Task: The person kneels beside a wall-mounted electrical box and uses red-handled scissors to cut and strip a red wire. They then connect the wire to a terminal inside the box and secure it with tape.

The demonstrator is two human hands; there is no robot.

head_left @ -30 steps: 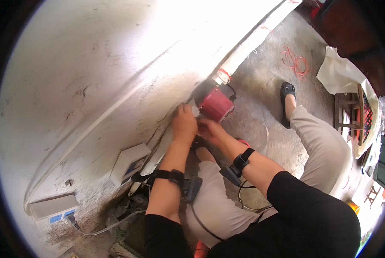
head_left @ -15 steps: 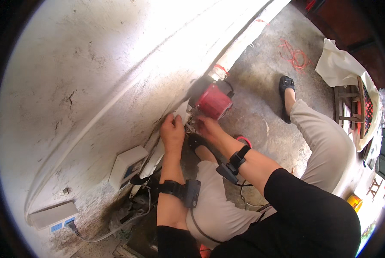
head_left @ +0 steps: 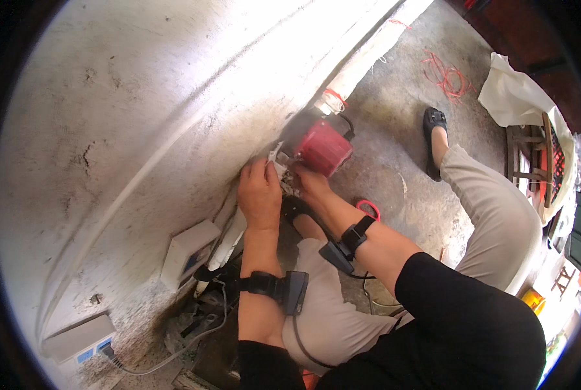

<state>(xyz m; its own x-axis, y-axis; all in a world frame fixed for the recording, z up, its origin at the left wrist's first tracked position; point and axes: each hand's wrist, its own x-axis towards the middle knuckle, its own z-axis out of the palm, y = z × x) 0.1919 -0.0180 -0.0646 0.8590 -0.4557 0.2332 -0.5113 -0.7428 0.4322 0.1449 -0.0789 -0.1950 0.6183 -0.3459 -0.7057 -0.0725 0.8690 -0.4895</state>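
Observation:
A red machine with a dark end (head_left: 326, 149), shaped like a small motor, sits at the foot of the wall, slightly smeared. My left hand (head_left: 260, 192) is closed on a thin white strip (head_left: 274, 155) beside the wall, just left of the machine. My right hand (head_left: 313, 184) is close below the machine's red housing, its fingers bent and pressed together. What those fingers hold is hidden by the hand and blur. Between my hands is a small pale, cluttered part (head_left: 286, 179), too unclear to name.
A long white bundle (head_left: 368, 55) tied with red string runs along the wall's foot. Red cord (head_left: 447, 78) lies on the floor. A power strip (head_left: 86, 338) with a plugged cable and a pale box (head_left: 189, 250) are on the left. A wooden stool (head_left: 527, 153) stands right.
Both hands have moved slightly up toward the red machine. The left hand's fingers now reach higher along the white strip. My view has shifted a little.

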